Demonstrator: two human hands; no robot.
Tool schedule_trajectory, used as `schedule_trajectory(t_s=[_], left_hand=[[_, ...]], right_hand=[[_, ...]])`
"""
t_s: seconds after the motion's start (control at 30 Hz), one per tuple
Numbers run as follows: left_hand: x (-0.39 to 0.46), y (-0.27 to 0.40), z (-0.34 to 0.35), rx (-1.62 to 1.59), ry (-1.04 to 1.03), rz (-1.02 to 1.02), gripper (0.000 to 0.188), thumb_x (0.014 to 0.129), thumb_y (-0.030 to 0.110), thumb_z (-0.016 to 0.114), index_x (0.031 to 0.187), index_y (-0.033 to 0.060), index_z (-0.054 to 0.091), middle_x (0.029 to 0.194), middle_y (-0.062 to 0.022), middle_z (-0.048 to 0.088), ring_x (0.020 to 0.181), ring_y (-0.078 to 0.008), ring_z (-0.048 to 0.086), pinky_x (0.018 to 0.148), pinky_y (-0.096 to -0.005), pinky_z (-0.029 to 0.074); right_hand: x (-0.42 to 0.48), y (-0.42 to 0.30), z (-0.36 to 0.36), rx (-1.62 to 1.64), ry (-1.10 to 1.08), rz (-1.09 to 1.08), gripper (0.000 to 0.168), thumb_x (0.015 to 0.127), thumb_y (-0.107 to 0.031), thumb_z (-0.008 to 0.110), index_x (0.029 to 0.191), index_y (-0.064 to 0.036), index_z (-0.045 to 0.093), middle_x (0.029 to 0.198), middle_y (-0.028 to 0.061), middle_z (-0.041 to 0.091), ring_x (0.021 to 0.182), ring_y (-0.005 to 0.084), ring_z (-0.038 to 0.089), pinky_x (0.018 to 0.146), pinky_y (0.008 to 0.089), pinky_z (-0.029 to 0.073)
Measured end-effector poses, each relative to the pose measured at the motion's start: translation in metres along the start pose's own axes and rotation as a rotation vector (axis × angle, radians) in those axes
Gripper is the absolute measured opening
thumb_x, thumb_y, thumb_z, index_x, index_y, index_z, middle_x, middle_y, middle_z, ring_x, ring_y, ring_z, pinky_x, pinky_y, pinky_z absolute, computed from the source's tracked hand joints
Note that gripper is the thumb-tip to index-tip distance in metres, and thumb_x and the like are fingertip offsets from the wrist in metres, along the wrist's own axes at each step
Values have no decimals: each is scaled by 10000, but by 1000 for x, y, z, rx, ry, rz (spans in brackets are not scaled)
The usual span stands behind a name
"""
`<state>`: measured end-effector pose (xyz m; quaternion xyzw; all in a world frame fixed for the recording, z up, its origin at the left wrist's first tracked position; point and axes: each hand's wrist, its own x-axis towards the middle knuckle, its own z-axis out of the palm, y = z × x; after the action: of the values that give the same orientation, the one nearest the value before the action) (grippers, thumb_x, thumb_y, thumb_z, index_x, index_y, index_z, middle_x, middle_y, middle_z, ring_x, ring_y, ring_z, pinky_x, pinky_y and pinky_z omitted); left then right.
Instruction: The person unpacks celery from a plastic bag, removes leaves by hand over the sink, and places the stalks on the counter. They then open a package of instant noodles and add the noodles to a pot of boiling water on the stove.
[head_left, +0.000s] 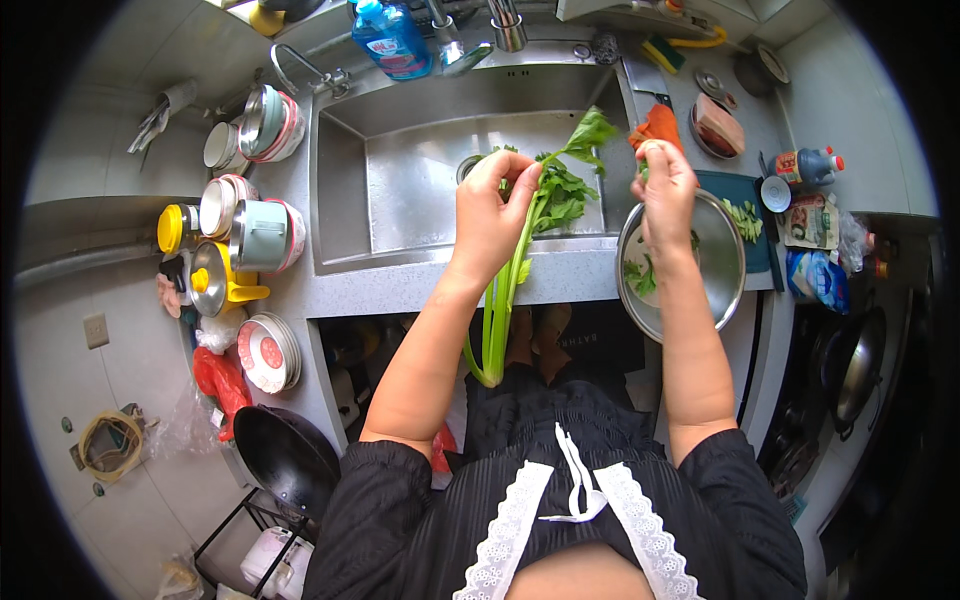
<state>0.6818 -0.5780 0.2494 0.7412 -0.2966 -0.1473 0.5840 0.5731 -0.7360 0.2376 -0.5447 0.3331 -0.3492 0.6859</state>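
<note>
My left hand (491, 206) pinches a bunch of celery (499, 322) near its leafy end. The bunch slants from the sink down past the counter edge, its pale root end hanging before my black clothing. Leaves (561, 199) spread over the stainless steel sink (345, 187). Above a round metal bowl (721, 262), my right hand (667, 199) is closed, with a bit of green leaf (643, 171) showing at its fingers. Some torn celery leaves (637, 276) lie in the bowl, which overhangs the counter's front edge. My right wrist hides part of it.
Right of the bowl, chopped green pieces (742, 219) lie on a dark green cutting board (761, 255). Behind are a crumpled orange-red item (660, 124), a knife (646, 84) and raw meat (718, 124). Stacked bowls (274, 127) and pots crowd the left counter. Blue detergent (394, 41) stands behind the sink.
</note>
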Motion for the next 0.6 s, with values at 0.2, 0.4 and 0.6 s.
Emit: schedule_trajectory(t_s=[0.2, 0.4, 0.6], left_hand=[[2, 11, -1, -9, -125, 51, 148, 854, 124, 623, 873, -23, 630, 755, -38, 618, 676, -78, 568, 612, -218, 452], [8, 13, 2, 110, -120, 177, 137, 842, 110, 629, 855, -26, 633, 724, -58, 595, 628, -101, 552, 580, -239, 445], [8, 12, 9, 236, -75, 269, 81, 813, 67, 631, 822, -13, 627, 693, -83, 551, 564, -170, 535, 527, -270, 424]], right_hand=[[-6, -48, 20, -646, -507, -831, 312, 790, -75, 647, 1100, -67, 616, 1064, 96, 616, 941, 251, 613, 772, 313, 503], [-9, -37, 16, -1024, -579, -861, 222, 797, -104, 606, 1017, -78, 604, 900, 59, 600, 732, 255, 614, 613, 333, 507], [-15, -34, 21, -1058, -555, -820, 159, 774, -129, 617, 902, -41, 582, 821, 104, 563, 714, 277, 584, 613, 369, 484]])
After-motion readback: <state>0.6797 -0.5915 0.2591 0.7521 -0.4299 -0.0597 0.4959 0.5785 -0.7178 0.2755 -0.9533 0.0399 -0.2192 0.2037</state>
